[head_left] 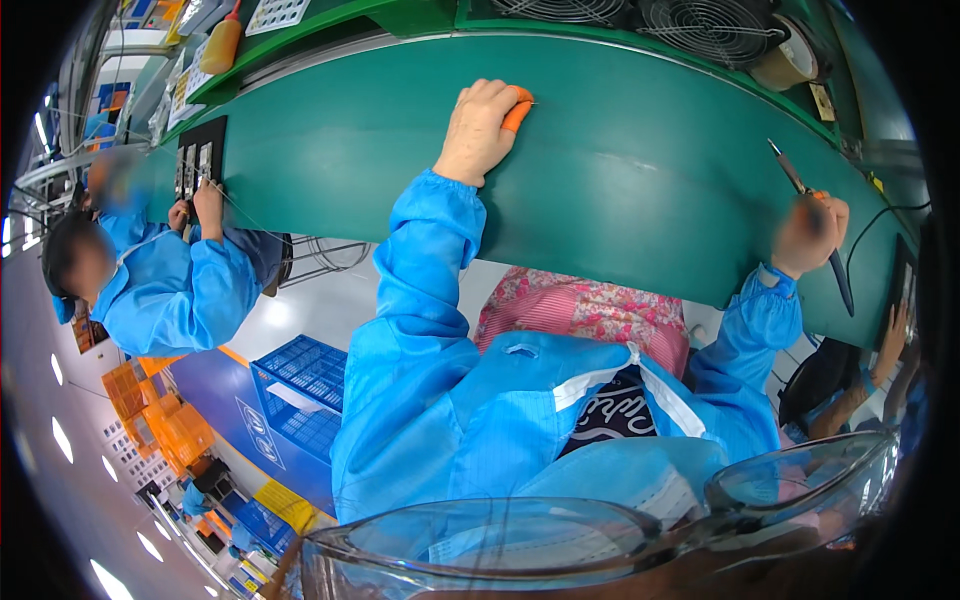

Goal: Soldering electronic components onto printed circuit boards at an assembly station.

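My left hand [474,130] rests over the far middle of the green tabletop [620,180], with orange finger cots [517,110] on its fingertips. Its fingers are closed in a pinch, and a tiny thin tip shows beyond them, too small to name. At the right side, my right hand [812,238] is wrapped round a soldering iron [793,172] with a slim metal tip and dark handle. The iron points up and to the left, away from me, and its tapered rear end emerges below the hand. Part of this hand is blurred.
A co-worker in blue [170,290] handles metal pieces on a black board [202,160] at left. Another person's hand [893,335] is at far right. A black cord [880,212] curves beside my right hand. Round fan guards [700,28] and a yellow bottle [222,45] line the far shelf.
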{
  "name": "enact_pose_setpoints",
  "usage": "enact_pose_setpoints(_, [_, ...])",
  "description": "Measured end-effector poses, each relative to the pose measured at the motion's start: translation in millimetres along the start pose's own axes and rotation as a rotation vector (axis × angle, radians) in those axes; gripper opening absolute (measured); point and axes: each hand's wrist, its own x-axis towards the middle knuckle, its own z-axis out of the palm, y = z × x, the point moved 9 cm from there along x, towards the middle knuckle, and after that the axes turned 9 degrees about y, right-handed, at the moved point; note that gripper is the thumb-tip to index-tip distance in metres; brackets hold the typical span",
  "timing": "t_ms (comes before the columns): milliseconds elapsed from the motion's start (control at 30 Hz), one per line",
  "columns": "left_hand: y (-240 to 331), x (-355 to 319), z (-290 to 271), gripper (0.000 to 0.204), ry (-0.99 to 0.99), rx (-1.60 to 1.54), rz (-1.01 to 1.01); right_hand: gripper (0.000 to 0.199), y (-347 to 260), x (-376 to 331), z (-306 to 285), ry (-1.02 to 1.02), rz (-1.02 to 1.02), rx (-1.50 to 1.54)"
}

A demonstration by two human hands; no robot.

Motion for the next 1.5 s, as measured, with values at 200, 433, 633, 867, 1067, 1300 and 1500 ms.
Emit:
enact_pose_setpoints(200, [-0.7,-0.8,-5.2,0.011,0.043,0.039,0.043,0.017,1.8,-1.0,0.8,-0.035,0.02,-0.003])
enact_pose_setpoints(433, [-0.4,-1.4,-5.3,0.013,0.034,0.055,0.025,0.017,4.1,0.4,0.7,-0.049,0.044,0.039])
enact_pose_setpoints(633, [-3.9,-1.0,-10.1,0.011,0.09,-0.018,-0.035,0.016,3.3,-1.8,1.2,-0.027,0.039,0.033])
enact_pose_setpoints(867, [-3.6,-2.0,-8.3,0.01,0.087,-0.029,-0.04,0.016,1.9,-1.4,0.0,-0.009,0.019,0.029])
enact_pose_setpoints(1067, [-2.0,-2.8,-5.8,0.013,0.057,-0.046,-0.067,0.016,3.6,-1.0,-1.5,-0.019,0.048,0.043])
enact_pose_setpoints(1300, [-5.5,-1.0,-12.9,0.014,0.133,-0.174,-0.148,0.016,3.6,-1.0,-1.0,-0.007,0.033,0.028])
enact_pose_setpoints(1500, [-3.1,-2.8,-0.9,0.013,0.052,-0.01,-0.058,0.016,5.6,0.0,-4.8,-0.019,0.047,0.026])
